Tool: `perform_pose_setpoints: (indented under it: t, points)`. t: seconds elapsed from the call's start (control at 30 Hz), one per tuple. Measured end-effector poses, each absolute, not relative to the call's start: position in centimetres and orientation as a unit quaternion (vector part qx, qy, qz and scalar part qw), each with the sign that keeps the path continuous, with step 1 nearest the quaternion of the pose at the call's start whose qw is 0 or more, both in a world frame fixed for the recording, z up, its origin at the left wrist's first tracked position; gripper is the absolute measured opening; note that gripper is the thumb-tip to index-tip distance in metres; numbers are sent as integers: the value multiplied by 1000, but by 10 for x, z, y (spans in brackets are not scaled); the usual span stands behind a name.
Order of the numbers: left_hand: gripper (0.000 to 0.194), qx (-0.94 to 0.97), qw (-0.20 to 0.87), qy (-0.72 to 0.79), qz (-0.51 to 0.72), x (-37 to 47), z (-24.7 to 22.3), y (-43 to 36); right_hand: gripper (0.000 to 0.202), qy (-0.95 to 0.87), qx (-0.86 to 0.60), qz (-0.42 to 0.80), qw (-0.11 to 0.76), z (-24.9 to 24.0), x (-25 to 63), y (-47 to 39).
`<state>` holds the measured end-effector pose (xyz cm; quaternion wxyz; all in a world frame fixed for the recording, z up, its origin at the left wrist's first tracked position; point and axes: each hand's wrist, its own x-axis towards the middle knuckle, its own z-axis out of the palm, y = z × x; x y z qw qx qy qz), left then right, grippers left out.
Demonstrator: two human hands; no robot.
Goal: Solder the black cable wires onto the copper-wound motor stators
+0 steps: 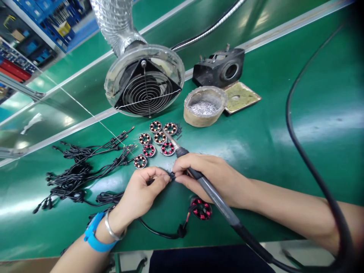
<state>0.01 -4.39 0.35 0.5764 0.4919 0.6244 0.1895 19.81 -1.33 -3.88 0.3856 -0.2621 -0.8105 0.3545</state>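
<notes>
My left hand (145, 191), with a blue band and a silver bangle at its wrist, pinches a small black piece (172, 176); the fingertips partly hide its kind. My right hand (209, 176) is closed around a soldering iron (213, 195), and its thumb and forefinger meet the same piece. The iron's tip points up and left, over several motor stators (160, 137) with copper or red windings. Below my right hand lies a red-wound stator (201, 209), with short coloured wires leading to a black cable (159, 234) that runs left beneath my left hand.
Bundled black cables (74, 170) lie at left. A fume extractor (145, 83) hangs above the stators. Behind them stand a bowl of silvery scrap (205, 108), a yellowish sponge tray (241, 96) and a black iron holder (218, 68). The iron's cord (301, 144) loops at right.
</notes>
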Motion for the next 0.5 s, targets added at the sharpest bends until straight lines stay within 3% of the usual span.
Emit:
perform_pose_setpoints:
  t: [0.23, 0.5]
  points:
    - [24, 557, 511, 632, 173, 0, 4, -46, 21, -808, -250, 335, 416, -38, 196, -13]
    - [19, 669, 398, 607, 161, 6, 15, -63, 18, -837, -266, 284, 386, -39, 190, -17]
